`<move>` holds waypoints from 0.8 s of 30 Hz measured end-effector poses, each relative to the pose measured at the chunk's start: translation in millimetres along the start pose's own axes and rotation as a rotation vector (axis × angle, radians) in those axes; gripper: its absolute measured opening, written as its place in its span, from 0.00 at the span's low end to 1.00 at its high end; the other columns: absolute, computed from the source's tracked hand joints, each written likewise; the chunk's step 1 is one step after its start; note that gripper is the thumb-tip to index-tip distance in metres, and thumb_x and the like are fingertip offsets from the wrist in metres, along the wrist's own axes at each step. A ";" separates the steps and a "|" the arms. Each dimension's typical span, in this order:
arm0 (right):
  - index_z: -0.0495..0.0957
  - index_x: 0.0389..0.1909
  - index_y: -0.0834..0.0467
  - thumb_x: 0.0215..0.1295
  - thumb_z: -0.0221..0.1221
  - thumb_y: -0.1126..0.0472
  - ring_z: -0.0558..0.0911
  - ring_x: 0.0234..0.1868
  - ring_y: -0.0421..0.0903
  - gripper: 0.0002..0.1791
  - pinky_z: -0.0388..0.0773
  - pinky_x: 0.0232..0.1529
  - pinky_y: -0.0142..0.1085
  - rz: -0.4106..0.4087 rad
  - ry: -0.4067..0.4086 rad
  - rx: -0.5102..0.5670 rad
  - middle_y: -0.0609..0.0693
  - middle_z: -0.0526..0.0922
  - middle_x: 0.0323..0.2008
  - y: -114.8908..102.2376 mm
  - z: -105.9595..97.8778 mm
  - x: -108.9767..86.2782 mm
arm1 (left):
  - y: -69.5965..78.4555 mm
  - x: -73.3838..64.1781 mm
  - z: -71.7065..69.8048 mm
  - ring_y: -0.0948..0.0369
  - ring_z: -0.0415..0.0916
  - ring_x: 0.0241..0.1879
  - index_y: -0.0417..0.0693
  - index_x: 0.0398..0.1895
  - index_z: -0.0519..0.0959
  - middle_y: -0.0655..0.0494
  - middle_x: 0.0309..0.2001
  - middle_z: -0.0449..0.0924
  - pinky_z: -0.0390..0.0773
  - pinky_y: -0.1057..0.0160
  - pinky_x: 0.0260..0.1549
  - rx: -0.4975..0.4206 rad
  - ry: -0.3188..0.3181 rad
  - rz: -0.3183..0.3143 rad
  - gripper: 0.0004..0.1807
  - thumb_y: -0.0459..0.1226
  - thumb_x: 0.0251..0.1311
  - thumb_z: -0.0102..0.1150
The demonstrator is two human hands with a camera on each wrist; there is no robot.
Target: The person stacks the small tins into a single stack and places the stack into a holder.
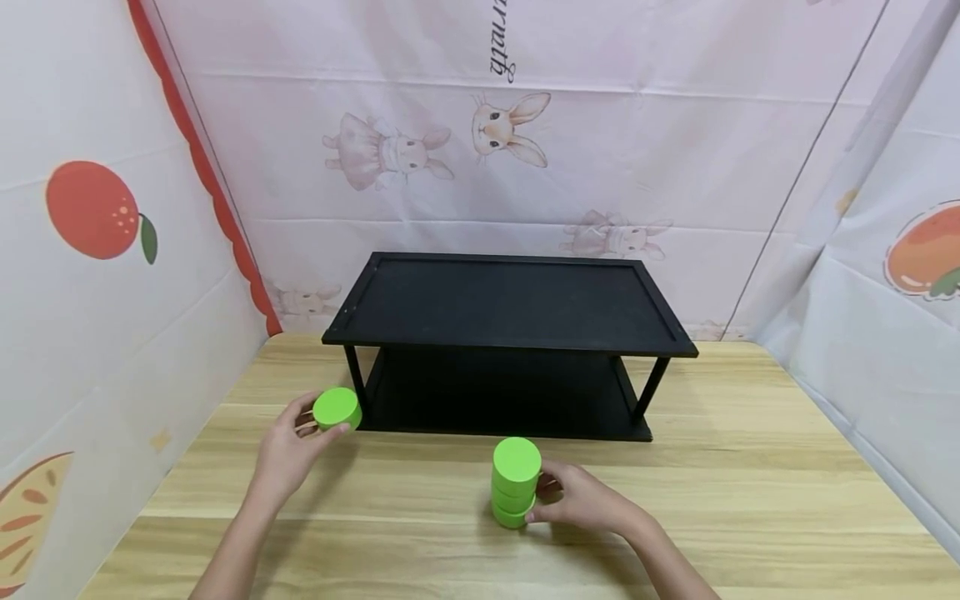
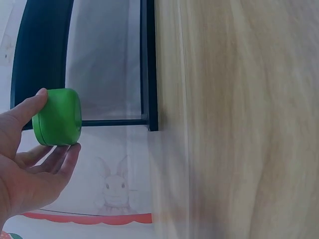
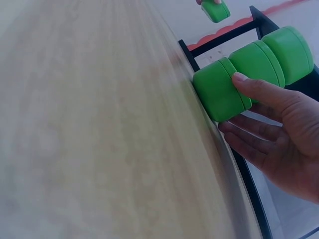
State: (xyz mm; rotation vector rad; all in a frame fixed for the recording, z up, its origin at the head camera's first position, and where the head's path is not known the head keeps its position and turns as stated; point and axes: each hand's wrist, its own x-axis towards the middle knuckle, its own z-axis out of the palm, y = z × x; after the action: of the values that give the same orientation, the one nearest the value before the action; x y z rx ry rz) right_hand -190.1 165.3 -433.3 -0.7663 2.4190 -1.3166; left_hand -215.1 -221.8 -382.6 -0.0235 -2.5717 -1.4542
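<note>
Left hand pinching a green round container, held up nearer the left edge of the bench, right hand grasping three stacked green containers midway between the side edges.

Here's the wood-grained table, pale and streaky; towards its far side sits the black two-tier shelf, lower panel flat on the surface; and in front of that, three stacked green containers, upright, bottom one touching the tabletop!
</note>
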 end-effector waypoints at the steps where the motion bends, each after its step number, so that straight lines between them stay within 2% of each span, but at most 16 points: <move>1: 0.73 0.49 0.55 0.49 0.69 0.54 0.78 0.43 0.44 0.26 0.75 0.46 0.38 0.001 0.000 0.002 0.42 0.77 0.40 0.0 -0.1 -0.2 | 0.5 0.0 0.4 0.45 0.66 0.54 0.35 0.62 0.62 0.37 0.57 0.65 0.69 0.53 0.52 -0.002 -0.003 0.000 0.38 0.45 0.52 0.66; 14: 0.73 0.48 0.55 0.49 0.69 0.55 0.78 0.43 0.44 0.25 0.75 0.46 0.38 -0.001 -0.002 0.008 0.43 0.78 0.40 -0.2 -0.4 0.5 | 11.3 -4.2 5.1 0.44 0.69 0.52 0.35 0.61 0.63 0.38 0.56 0.66 0.72 0.52 0.49 0.016 -0.004 0.039 0.37 0.41 0.51 0.67; 24: 0.73 0.49 0.55 0.49 0.69 0.56 0.78 0.43 0.44 0.26 0.75 0.46 0.38 0.003 -0.002 0.013 0.43 0.77 0.41 -0.6 0.3 0.5 | 25.6 -7.5 12.0 0.43 0.69 0.52 0.35 0.61 0.63 0.37 0.56 0.66 0.72 0.53 0.49 -0.002 -0.031 0.028 0.38 0.40 0.50 0.68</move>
State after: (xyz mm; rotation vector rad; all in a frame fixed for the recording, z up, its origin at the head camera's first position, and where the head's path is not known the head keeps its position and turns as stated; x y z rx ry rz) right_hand -190.3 164.5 -433.0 -0.7606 2.4066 -1.3285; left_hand -206.9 -197.8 -368.3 -0.0831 -2.5839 -1.4580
